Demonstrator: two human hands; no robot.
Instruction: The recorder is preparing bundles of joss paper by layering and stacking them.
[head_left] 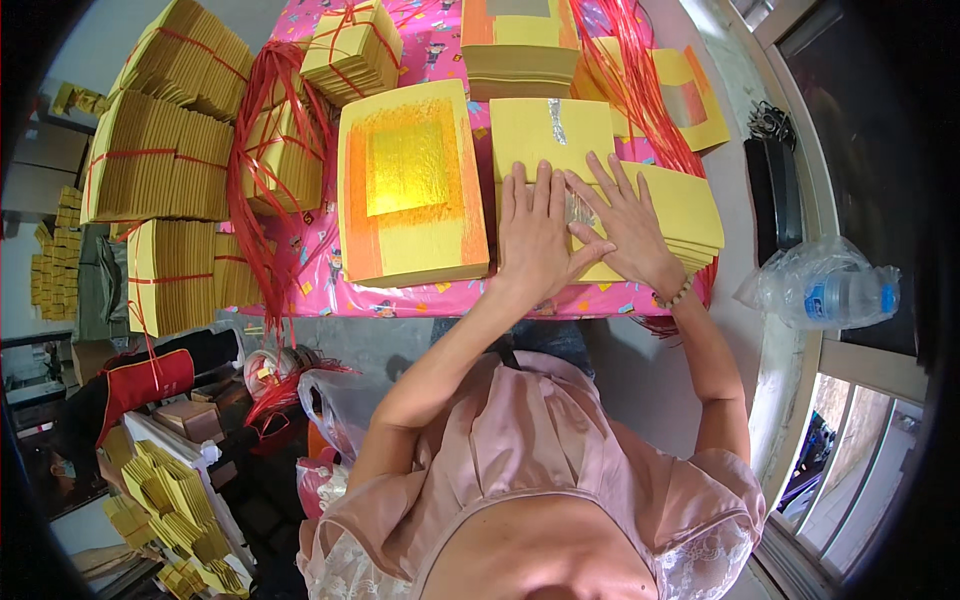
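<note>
My left hand [537, 235] lies flat on yellow paper sheets, its fingers stretched out and pointing away from me. Beside it, my right hand [632, 232] is also spread flat, its fingers slanting to the left and its thumb near my left thumb. Under and around both hands are stacked yellow sheets [515, 125], with a fanned pile [685, 205] to the right. A silver foil patch [578, 207] shows partly between the hands. Left of them stands a thick stack of yellow paper [355, 150] with orange brushing and a gold foil square on top.
Red plastic strings [275, 140] hang over the pink patterned tablecloth [425, 300], and more red strings [650, 110] lie at the far right. Tied yellow paper bundles [165, 170] are piled at left. A plastic-wrapped bottle [840, 298] rests on the right ledge.
</note>
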